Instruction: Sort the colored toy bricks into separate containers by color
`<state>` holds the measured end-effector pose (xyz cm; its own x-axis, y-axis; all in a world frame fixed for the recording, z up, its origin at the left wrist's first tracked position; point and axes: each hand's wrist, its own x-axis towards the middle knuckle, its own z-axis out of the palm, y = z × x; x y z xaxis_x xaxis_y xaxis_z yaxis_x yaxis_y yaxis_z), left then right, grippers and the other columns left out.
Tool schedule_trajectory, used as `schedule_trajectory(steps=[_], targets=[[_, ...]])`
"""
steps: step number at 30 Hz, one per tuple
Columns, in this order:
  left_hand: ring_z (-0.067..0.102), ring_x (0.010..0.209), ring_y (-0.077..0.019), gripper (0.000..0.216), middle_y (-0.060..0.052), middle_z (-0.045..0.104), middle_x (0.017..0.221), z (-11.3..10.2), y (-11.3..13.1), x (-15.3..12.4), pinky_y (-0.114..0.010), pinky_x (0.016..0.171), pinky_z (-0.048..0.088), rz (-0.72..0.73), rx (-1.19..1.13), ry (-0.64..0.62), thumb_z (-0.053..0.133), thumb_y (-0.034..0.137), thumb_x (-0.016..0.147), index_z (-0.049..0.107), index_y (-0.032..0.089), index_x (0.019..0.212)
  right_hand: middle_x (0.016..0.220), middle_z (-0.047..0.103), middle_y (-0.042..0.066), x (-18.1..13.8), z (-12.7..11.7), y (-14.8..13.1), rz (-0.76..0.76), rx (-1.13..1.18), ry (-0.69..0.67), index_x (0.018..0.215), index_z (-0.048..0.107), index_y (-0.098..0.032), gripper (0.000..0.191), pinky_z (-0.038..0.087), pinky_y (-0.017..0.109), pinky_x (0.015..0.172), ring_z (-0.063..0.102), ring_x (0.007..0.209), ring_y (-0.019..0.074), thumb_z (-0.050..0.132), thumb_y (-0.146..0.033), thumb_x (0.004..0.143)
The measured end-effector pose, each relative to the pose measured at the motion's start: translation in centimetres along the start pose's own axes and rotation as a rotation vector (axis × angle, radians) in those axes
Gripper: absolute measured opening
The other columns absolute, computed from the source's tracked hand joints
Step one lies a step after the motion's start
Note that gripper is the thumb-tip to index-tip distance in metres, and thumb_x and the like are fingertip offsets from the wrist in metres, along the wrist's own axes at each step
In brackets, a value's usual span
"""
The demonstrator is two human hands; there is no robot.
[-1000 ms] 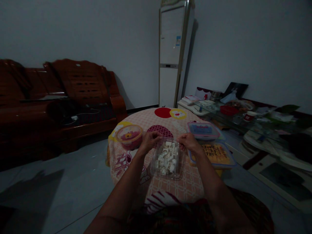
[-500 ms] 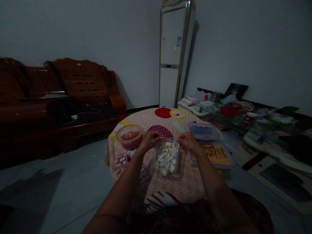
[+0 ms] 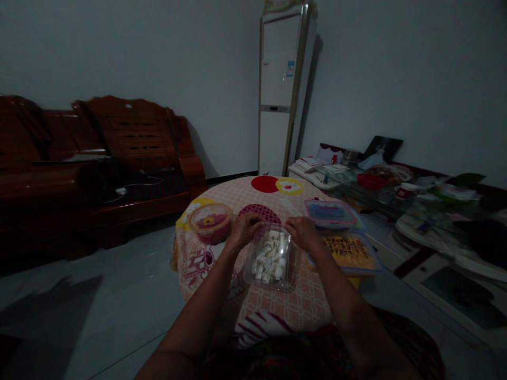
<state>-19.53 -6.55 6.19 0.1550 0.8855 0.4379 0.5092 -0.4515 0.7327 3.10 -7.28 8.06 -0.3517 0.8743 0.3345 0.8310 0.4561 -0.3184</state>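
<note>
A clear plastic container (image 3: 273, 259) full of small white cubes stands on the round table's patterned cloth (image 3: 301, 301) in front of me. My left hand (image 3: 244, 230) grips its far left corner with fingers curled. At the far right corner, my right hand (image 3: 301, 232) is closed on the rim too. Both hands sit close together over the container's far end.
A round tub with red contents (image 3: 210, 221) stands left of my hands. A lidded box (image 3: 329, 212) and a tray of yellow food (image 3: 349, 253) lie to the right. A wooden sofa (image 3: 95, 163), a tall white air conditioner unit (image 3: 279, 89) and a cluttered glass table (image 3: 404, 198) surround the table.
My hands have drawn closer together at the container's far end. The container has shifted slightly left.
</note>
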Motion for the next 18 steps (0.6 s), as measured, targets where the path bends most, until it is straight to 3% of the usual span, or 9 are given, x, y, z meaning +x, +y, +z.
schedule_trajectory(steps=[6,9,14,18], targets=[[0.051,0.050,-0.0127,0.026,-0.001,0.060,0.056,-0.1,-1.4,-0.2,-0.023,0.051,0.040,-0.219,-0.210,-0.036,0.069,0.039,0.074,0.071,0.013,0.076,0.073,0.073,0.004,-0.1,1.7,0.2,0.153,0.318,0.070,0.075,0.073,-0.018,0.017,0.040,0.023,0.064,0.064,0.068,0.0159,0.060,-0.024,0.083],[0.052,0.051,-0.0130,0.022,-0.001,0.061,0.056,-0.1,-1.5,-0.1,-0.023,0.052,0.039,-0.234,-0.143,0.002,0.071,0.036,0.072,0.070,0.014,0.072,0.064,0.069,0.001,0.1,2.2,0.4,0.206,0.417,0.081,0.071,0.072,-0.018,0.016,0.039,0.023,0.060,0.062,0.063,0.0152,0.060,-0.023,0.080],[0.058,0.065,-0.0161,0.007,-0.005,0.068,0.069,0.5,-0.5,0.0,-0.026,0.064,0.040,-0.122,0.206,0.072,0.068,0.020,0.074,0.071,0.015,0.070,0.075,0.073,0.006,0.1,2.3,0.1,0.177,0.203,0.048,0.075,0.073,-0.016,0.018,0.038,0.024,0.065,0.064,0.071,0.0165,0.060,-0.023,0.085],[0.059,0.069,-0.0177,0.013,-0.007,0.068,0.071,1.0,0.0,-0.3,-0.028,0.068,0.040,-0.050,0.310,0.063,0.061,0.012,0.075,0.072,0.014,0.068,0.086,0.076,0.011,-0.2,2.3,-0.2,0.166,-0.017,0.017,0.082,0.075,-0.017,0.023,0.037,0.026,0.067,0.066,0.078,0.0181,0.055,-0.025,0.091]])
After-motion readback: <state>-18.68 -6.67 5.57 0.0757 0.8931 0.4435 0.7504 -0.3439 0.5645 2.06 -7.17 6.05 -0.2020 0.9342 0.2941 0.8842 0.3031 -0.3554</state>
